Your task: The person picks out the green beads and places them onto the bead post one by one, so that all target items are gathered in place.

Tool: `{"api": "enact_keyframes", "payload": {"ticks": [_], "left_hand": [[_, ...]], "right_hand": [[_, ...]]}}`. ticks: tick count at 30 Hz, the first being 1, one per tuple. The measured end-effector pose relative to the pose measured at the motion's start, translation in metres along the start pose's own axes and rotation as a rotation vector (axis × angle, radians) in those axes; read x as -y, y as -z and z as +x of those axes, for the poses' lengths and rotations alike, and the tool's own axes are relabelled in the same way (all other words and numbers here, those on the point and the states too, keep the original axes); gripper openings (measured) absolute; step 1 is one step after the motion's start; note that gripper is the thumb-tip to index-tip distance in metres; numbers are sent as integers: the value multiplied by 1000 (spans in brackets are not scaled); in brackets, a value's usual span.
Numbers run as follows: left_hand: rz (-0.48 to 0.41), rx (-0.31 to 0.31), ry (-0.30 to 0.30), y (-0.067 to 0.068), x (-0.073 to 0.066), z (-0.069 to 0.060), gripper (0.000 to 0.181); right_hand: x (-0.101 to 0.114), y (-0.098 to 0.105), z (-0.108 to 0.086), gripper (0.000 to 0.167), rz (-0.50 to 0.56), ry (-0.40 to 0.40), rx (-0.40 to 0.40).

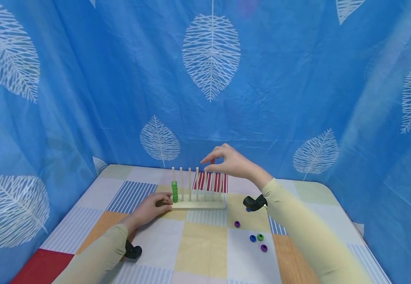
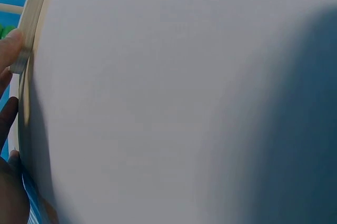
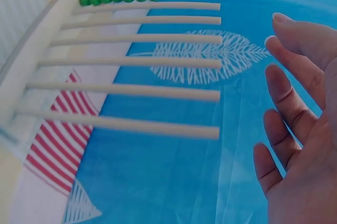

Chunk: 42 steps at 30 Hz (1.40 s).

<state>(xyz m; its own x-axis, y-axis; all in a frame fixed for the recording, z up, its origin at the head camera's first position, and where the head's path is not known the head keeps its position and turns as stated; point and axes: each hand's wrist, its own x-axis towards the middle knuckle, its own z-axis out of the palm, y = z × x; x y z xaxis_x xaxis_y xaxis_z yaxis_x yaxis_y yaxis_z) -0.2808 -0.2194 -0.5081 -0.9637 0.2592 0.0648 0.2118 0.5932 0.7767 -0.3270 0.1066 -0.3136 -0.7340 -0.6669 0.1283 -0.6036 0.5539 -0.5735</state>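
Note:
A pale wooden peg rack (image 1: 198, 205) stands on the table, its row of upright pegs (image 3: 158, 63) fixed in a long base. Several green beads (image 1: 175, 192) are stacked on the leftmost peg; the other pegs carry none. My left hand (image 1: 154, 207) grips the base's left end, with the thumb (image 2: 11, 45) on it in the left wrist view. Above the pegs on the right side hovers my right hand (image 1: 226, 159), apart from them. Its fingers (image 3: 284, 87) are relaxed and slightly bent, and nothing is seen between them.
Loose beads lie right of the rack: purple ones (image 1: 237, 224) (image 1: 264, 248), a green one (image 1: 260, 237) and a blue one (image 1: 253, 238). Another blue bead (image 1: 248, 210) is partly hidden by the right wrist camera (image 1: 255, 203). A blue leaf-patterned curtain (image 1: 276, 98) surrounds the patchwork-covered table (image 1: 202, 252).

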Motion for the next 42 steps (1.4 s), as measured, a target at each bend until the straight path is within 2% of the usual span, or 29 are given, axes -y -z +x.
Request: {"api": "enact_keyframes", "payload": {"ticks": [11,17,24,42], "left_hand": [[-14,-1,-1,1,1,0,7],[-3,-1,17,1,0,0,7],[-18,4,18,0,-1,-1,8],[-15,11,3,2,-3,-1,6]], "right_hand": [[-17,1,-37,24,7,-67,-1],[-26,-5,-53,23,8,-111,6],[-39,-15,-71,32,24,-134,14],[-60,-29,-100,24,41,-159,32]]}}
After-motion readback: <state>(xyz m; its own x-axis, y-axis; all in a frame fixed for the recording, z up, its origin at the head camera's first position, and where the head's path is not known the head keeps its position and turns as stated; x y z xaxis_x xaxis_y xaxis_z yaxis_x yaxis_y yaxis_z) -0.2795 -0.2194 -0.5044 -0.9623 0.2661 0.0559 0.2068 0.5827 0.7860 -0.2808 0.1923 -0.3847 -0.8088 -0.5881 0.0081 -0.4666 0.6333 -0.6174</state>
